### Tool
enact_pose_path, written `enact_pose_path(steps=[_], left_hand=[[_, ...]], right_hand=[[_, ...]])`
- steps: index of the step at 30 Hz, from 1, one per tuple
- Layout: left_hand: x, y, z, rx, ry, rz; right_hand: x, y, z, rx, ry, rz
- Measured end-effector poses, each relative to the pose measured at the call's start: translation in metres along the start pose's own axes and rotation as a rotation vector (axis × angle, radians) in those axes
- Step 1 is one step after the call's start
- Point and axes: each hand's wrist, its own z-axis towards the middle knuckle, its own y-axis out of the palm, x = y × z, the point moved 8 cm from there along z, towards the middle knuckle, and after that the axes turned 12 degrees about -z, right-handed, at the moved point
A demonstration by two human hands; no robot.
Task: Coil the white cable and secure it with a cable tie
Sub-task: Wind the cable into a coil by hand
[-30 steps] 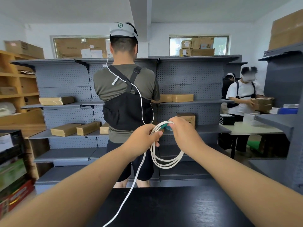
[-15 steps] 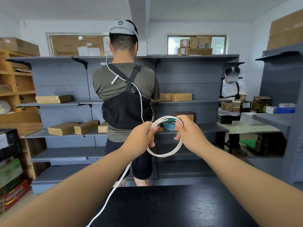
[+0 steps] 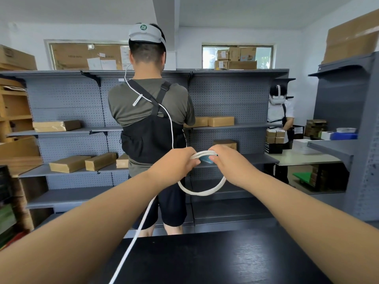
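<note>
Both hands, left [image 3: 178, 162] and right [image 3: 227, 160], grip white cable [image 3: 202, 191] coil top; loop hangs beneath.

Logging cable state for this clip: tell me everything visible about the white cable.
The white cable is a thin cord wound into several loops, held in the air. The left hand and right hand grip the coil's top side by side, and the loops hang below. A loose tail drops from the left hand over the black table, out of frame.
</note>
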Motion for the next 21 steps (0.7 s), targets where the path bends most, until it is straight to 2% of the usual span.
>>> enact_pose_path(steps=[5,8,16,21], left_hand=[[-0.027,0.012,-0.008,-0.187,-0.178,-0.528],[-0.035,0.018,-0.012,-0.22,-0.261,-0.793],[-0.031,0.022,-0.01,-0.059,-0.192,-0.953],[-0.022,0.029,-0.011,0.067,-0.143,-1.025]], right_hand=[[0.002,-0.006,0.0,0.037,-0.028,-0.088],[0.007,-0.01,0.0,0.054,-0.018,-0.075],[0.021,-0.025,-0.005,0.202,0.081,0.062],[0.042,-0.021,-0.012,0.292,0.204,0.238]])
